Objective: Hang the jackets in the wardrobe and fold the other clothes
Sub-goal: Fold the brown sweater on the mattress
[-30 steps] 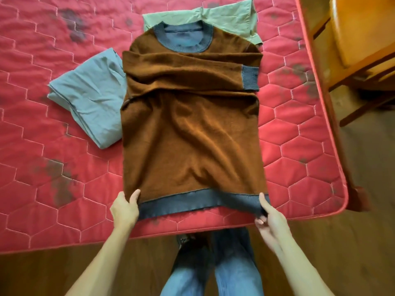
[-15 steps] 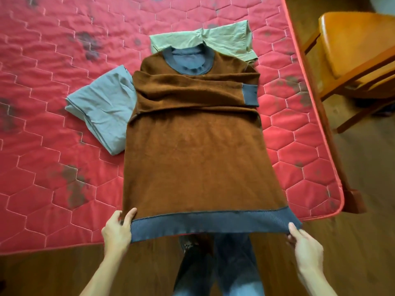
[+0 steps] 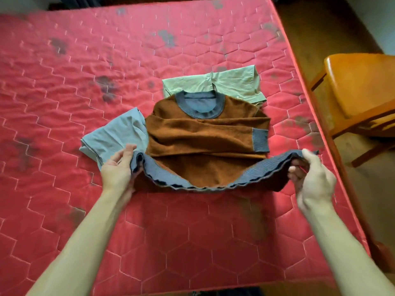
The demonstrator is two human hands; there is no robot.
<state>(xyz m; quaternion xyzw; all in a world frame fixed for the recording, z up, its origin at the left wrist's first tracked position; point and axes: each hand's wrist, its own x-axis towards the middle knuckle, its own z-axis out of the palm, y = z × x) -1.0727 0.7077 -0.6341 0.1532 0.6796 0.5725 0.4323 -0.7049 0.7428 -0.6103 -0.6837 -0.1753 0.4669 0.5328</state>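
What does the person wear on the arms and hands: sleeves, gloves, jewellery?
Nothing visible. Both forearms are bare to the frame edge, with no sleeve in view. The left hand and the right hand show no glove, ring, watch or bracelet.

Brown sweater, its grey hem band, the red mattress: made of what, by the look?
Brown sweater: soft knit, matte fuzzy nap; possibly wool or acrylic.
Grey hem band: ribbed knit, fine parallel ribs, wavy edge suggests stretch.
Red mattress: quilted fabric cover, slight sheen, stitched hexagons puckering.
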